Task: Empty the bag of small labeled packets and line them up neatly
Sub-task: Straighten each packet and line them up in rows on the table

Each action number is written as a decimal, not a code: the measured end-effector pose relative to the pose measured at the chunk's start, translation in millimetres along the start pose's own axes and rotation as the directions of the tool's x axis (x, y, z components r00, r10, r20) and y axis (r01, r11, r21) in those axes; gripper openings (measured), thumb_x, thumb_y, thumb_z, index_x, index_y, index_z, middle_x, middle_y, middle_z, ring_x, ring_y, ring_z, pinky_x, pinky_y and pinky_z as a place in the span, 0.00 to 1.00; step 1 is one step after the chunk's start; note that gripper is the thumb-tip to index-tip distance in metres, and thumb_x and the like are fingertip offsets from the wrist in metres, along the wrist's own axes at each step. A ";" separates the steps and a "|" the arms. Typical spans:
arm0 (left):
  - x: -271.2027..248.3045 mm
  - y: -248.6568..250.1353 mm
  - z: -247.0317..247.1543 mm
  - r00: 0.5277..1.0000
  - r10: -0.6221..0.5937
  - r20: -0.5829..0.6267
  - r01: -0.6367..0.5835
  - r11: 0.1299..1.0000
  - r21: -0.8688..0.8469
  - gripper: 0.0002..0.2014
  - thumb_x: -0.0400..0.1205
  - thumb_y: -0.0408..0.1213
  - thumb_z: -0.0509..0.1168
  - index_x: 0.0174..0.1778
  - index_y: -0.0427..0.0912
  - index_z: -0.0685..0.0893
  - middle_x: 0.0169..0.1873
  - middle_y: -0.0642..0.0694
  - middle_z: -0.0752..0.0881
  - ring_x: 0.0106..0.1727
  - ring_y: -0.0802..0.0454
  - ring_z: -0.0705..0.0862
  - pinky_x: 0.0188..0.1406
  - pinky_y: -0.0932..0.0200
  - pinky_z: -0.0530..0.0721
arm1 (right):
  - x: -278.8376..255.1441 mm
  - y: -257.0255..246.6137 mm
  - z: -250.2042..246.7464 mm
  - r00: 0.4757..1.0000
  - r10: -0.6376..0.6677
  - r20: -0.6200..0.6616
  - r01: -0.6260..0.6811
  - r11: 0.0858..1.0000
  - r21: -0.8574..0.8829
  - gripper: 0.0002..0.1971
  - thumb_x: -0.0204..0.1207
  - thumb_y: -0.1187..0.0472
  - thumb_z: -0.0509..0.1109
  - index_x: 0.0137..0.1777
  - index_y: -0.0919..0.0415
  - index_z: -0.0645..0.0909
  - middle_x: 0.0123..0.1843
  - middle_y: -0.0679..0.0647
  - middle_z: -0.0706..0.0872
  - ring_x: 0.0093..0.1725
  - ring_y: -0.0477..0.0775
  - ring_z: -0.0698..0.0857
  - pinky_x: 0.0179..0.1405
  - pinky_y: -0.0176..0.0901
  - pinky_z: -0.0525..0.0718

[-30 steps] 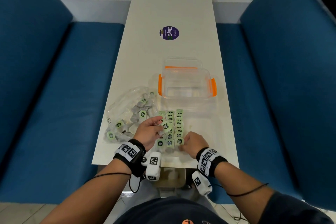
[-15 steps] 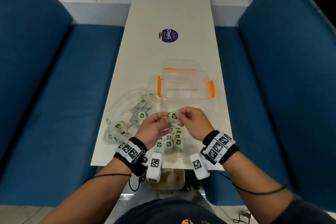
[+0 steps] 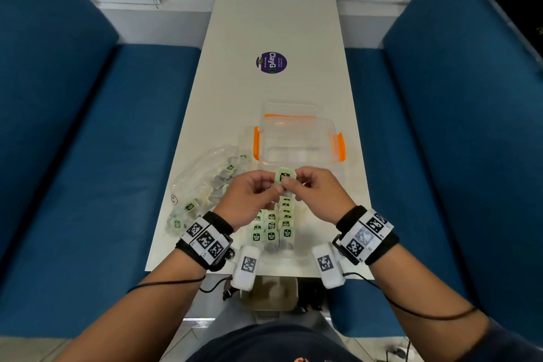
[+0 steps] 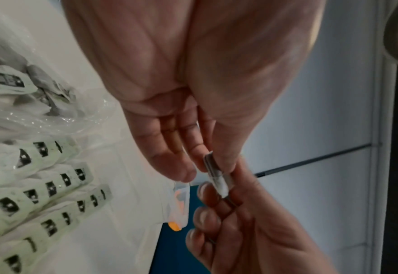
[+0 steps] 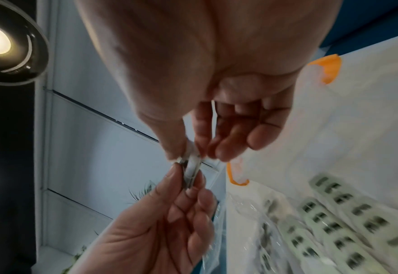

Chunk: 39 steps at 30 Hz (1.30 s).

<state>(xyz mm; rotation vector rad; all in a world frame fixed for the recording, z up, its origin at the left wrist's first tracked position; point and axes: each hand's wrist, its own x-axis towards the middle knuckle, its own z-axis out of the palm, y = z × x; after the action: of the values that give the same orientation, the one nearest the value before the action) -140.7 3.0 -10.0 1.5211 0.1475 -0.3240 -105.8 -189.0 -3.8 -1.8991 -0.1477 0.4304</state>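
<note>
Both hands, left (image 3: pixel 249 200) and right (image 3: pixel 318 195), pinch one packet (image 3: pixel 284 178) above the rows (image 3: pixel 271 226), label up, long axis pointing away.

— Desk (image 3: pixel 273 23), near end?
— Packet rows (image 3: pixel 271 226) at centre; bag (image 3: pixel 205 182) to their left, packets inside.
— Behind the rows?
— Container (image 3: pixel 296 141); sticker (image 3: pixel 271 63) farther back; benches (image 3: pixel 88 156) flank both sides.

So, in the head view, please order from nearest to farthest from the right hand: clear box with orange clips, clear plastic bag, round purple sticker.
1. Clear box with orange clips, just beyond.
2. Clear plastic bag, left.
3. Round purple sticker, far along the table.
</note>
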 end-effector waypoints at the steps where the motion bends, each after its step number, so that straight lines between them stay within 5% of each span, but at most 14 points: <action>1: 0.4 -3.1 -0.9 1.000 -0.001 0.008 0.001 1.000 0.022 0.12 0.82 0.28 0.74 0.61 0.38 0.86 0.40 0.45 0.91 0.42 0.48 0.89 0.39 0.56 0.88 | -2.2 4.9 1.5 0.999 0.029 0.035 -0.028 0.999 -0.025 0.18 0.81 0.49 0.76 0.41 0.66 0.86 0.39 0.68 0.86 0.35 0.52 0.83 0.42 0.50 0.83; 4: -1.0 -17.1 -0.2 1.000 -0.026 0.016 0.024 0.994 0.108 0.14 0.82 0.29 0.75 0.62 0.40 0.84 0.43 0.41 0.92 0.41 0.49 0.89 0.37 0.58 0.87 | -7.9 21.8 5.4 0.994 0.105 0.024 -0.104 0.994 -0.035 0.23 0.82 0.51 0.76 0.39 0.74 0.80 0.38 0.72 0.84 0.29 0.50 0.81 0.37 0.48 0.80; 8: -4.7 -44.7 -12.0 0.992 -0.094 -0.081 0.114 0.945 0.305 0.09 0.83 0.38 0.74 0.57 0.44 0.86 0.44 0.39 0.91 0.37 0.53 0.88 0.37 0.56 0.87 | -15.5 60.5 8.3 0.964 0.260 0.061 -0.243 0.950 -0.195 0.23 0.82 0.50 0.75 0.39 0.72 0.80 0.31 0.57 0.85 0.29 0.46 0.81 0.35 0.41 0.79; 13: -16.1 -80.9 -45.8 0.956 -0.277 -0.098 0.277 0.740 0.613 0.08 0.83 0.46 0.73 0.52 0.47 0.85 0.40 0.50 0.85 0.42 0.53 0.87 0.43 0.58 0.83 | -26.5 117.6 31.0 0.867 0.451 0.211 -0.292 0.804 -0.518 0.21 0.81 0.48 0.75 0.34 0.64 0.80 0.36 0.62 0.87 0.34 0.52 0.80 0.37 0.45 0.79; 17: -27.6 -97.8 -54.5 0.934 -0.327 -0.145 0.327 0.619 0.714 0.08 0.82 0.45 0.74 0.47 0.45 0.84 0.45 0.51 0.85 0.47 0.53 0.84 0.50 0.56 0.84 | -28.7 122.8 47.9 0.857 0.468 0.214 -0.259 0.752 -0.606 0.25 0.80 0.49 0.76 0.29 0.53 0.64 0.29 0.52 0.68 0.31 0.53 0.68 0.34 0.46 0.69; 21: -31.5 -109.5 -56.7 0.913 -0.380 -0.148 0.364 0.594 0.718 0.09 0.80 0.45 0.75 0.45 0.47 0.82 0.46 0.51 0.85 0.48 0.52 0.84 0.51 0.57 0.84 | -30.0 118.9 55.1 0.882 0.449 0.143 -0.266 0.725 -0.635 0.23 0.79 0.47 0.76 0.31 0.53 0.66 0.30 0.49 0.71 0.30 0.51 0.71 0.31 0.46 0.69; 26: -31.2 -117.5 -51.8 0.905 -0.402 -0.137 0.375 0.606 0.701 0.11 0.80 0.42 0.74 0.52 0.45 0.81 0.50 0.46 0.85 0.48 0.50 0.84 0.45 0.59 0.82 | -29.7 114.3 54.0 0.876 0.466 0.125 -0.294 0.720 -0.628 0.14 0.78 0.47 0.77 0.45 0.56 0.79 0.41 0.50 0.85 0.44 0.54 0.84 0.44 0.47 0.81; 29: -30.2 -118.3 -50.0 0.902 -0.414 -0.124 0.380 0.622 0.685 0.17 0.81 0.40 0.74 0.64 0.45 0.79 0.49 0.46 0.86 0.47 0.52 0.85 0.41 0.62 0.78 | -33.8 107.6 53.1 0.869 0.478 0.130 -0.313 0.734 -0.603 0.13 0.78 0.49 0.78 0.46 0.51 0.75 0.42 0.45 0.82 0.46 0.53 0.84 0.46 0.45 0.82; 31: -29.0 -119.1 -49.3 0.903 -0.415 -0.114 0.375 0.628 0.682 0.22 0.81 0.40 0.74 0.70 0.46 0.77 0.47 0.48 0.87 0.47 0.53 0.85 0.44 0.61 0.78 | -34.9 104.8 50.9 0.863 0.493 0.115 -0.329 0.719 -0.613 0.15 0.78 0.46 0.77 0.48 0.49 0.73 0.45 0.45 0.83 0.45 0.50 0.83 0.45 0.44 0.82; 35: -28.6 -120.7 -48.5 0.914 -0.395 -0.096 0.346 0.635 0.691 0.27 0.82 0.41 0.72 0.77 0.47 0.74 0.48 0.48 0.86 0.47 0.53 0.84 0.50 0.60 0.78 | -33.2 106.0 48.6 0.851 0.522 0.050 -0.392 0.697 -0.600 0.36 0.77 0.38 0.74 0.78 0.54 0.67 0.66 0.55 0.86 0.60 0.57 0.86 0.53 0.47 0.83; 39: -28.5 -123.0 -45.8 0.922 -0.380 -0.079 0.322 0.637 0.701 0.26 0.83 0.38 0.70 0.78 0.45 0.75 0.46 0.48 0.84 0.45 0.54 0.83 0.52 0.59 0.80 | -35.7 108.0 57.6 0.863 0.501 0.069 -0.378 0.730 -0.570 0.35 0.79 0.46 0.76 0.81 0.54 0.66 0.65 0.54 0.87 0.56 0.56 0.88 0.56 0.49 0.86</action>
<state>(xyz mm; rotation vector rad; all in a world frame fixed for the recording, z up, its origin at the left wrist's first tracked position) -199.6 49.7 -121.3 2.2486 0.2864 -0.8296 -171.0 -188.7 -113.3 -2.4503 0.0587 1.0195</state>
